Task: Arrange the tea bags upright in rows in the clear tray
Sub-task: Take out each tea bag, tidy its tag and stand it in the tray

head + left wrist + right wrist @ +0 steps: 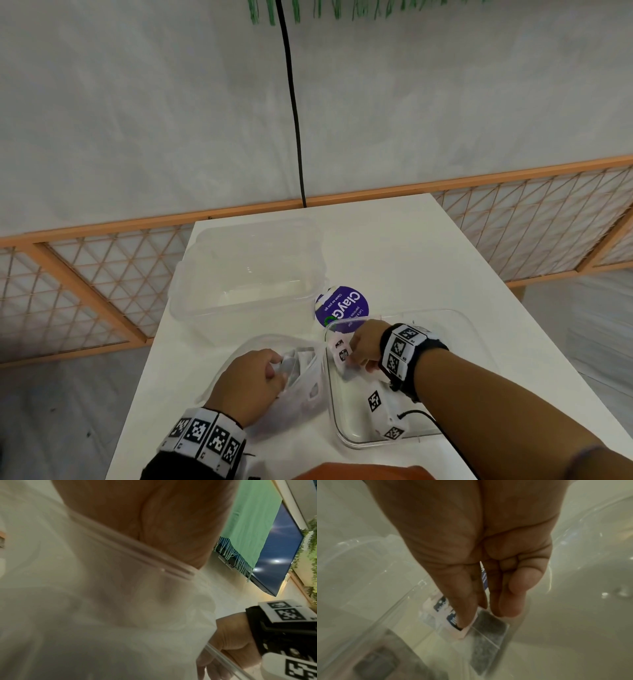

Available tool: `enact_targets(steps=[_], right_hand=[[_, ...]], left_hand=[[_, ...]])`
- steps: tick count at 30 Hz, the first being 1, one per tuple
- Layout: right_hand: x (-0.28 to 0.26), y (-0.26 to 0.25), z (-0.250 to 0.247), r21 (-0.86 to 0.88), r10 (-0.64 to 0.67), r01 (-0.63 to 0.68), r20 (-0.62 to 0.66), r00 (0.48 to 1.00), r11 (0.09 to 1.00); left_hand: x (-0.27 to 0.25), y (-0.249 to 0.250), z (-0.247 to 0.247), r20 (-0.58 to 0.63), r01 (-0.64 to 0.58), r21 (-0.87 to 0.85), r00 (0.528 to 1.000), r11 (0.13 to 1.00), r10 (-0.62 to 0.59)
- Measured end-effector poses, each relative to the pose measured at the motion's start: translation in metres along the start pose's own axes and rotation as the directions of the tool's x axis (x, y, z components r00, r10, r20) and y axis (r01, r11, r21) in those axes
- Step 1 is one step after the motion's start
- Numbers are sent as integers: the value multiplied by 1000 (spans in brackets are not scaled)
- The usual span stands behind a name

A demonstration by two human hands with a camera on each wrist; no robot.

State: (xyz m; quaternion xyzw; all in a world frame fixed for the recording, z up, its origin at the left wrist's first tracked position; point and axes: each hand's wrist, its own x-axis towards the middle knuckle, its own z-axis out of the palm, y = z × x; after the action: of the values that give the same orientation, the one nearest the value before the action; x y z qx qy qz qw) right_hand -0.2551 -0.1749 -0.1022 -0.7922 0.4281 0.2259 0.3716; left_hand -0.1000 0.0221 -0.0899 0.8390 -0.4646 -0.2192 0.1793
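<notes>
My right hand (356,354) reaches into the clear tray (455,313) at its left wall. Thumb and fingers pinch a tea bag (343,356) by its white, blue-printed tag. In the right wrist view the right hand (486,616) holds the grey tea bag (489,627) upright against the tray wall (376,615), with a second tag (441,605) beside it. My left hand (274,368) grips the mouth of a clear zip bag (308,394) left of the tray, with more tea bags inside. In the left wrist view, the bag's zip strip (137,555) runs under my palm (145,513).
A deep clear container (246,274) stands at the back left of the white table (394,246). A round purple label (342,305) lies between it and the tray. A black cable (291,102) hangs down the wall behind. Wooden lattice railings flank the table.
</notes>
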Motion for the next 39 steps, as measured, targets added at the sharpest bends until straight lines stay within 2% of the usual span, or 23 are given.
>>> enact_targets(steps=[4, 10, 22, 24, 28, 35, 39], right_hand=[[0, -1, 2, 17, 19, -18, -41, 999, 1000], [-1, -4, 4, 37, -39, 40, -28, 999, 999], [-5, -12, 3, -200, -153, 157, 32, 988, 967], [-6, -9, 1, -203, -157, 159, 23, 987, 966], [-12, -3, -4, -231, -178, 171, -11, 984, 958], [-12, -15, -1, -378, -282, 306, 118, 952, 874], [-9, -23, 3, -353, -293, 335, 167, 941, 874]], left_hand=[[0, -1, 1, 0, 0, 1, 1000, 1000, 0], [1, 0, 1, 7, 9, 9, 1000, 1000, -9], [-5, 5, -5, -1, -1, 9, 1000, 1000, 1], [-6, 8, -7, -33, -18, 35, 999, 999, 19], [-7, 21, -11, -176, -93, 54, 979, 994, 101], [-8, 32, -12, -165, -136, 27, 977, 990, 139], [-12, 29, -15, -154, -128, 9, 980, 992, 128]])
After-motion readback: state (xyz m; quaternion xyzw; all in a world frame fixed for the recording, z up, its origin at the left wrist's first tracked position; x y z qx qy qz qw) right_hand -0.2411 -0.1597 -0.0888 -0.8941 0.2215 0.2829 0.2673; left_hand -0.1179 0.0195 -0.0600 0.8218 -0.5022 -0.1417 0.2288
